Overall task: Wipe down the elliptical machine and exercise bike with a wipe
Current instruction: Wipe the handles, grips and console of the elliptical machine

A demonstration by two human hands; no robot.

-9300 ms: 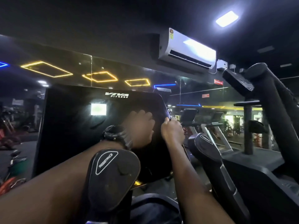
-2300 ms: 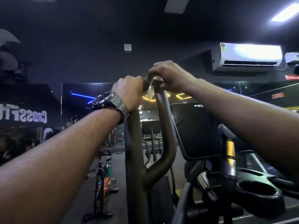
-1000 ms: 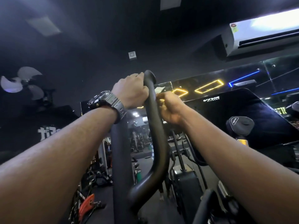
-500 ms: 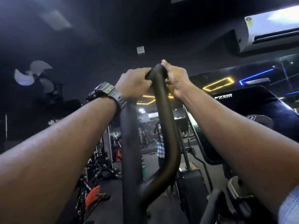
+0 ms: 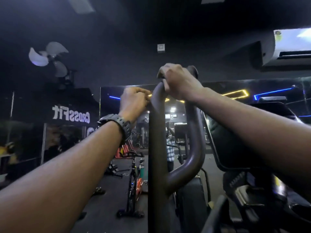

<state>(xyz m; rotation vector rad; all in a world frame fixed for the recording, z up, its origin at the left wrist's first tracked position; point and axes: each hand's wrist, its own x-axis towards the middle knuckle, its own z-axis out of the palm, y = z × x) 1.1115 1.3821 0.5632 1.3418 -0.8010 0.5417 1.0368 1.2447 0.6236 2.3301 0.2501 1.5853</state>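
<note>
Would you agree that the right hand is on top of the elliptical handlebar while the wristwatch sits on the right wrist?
Not quite: the head view shows the wristwatch on the left wrist. The right hand is indeed atop the elliptical handlebar.

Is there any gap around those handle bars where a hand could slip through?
Yes: the tall opening between the straight bar and the curved bar is free below the hands. The top is crowded: the right hand covers the bar ends, and the left hand sits against the straight bar.
</note>
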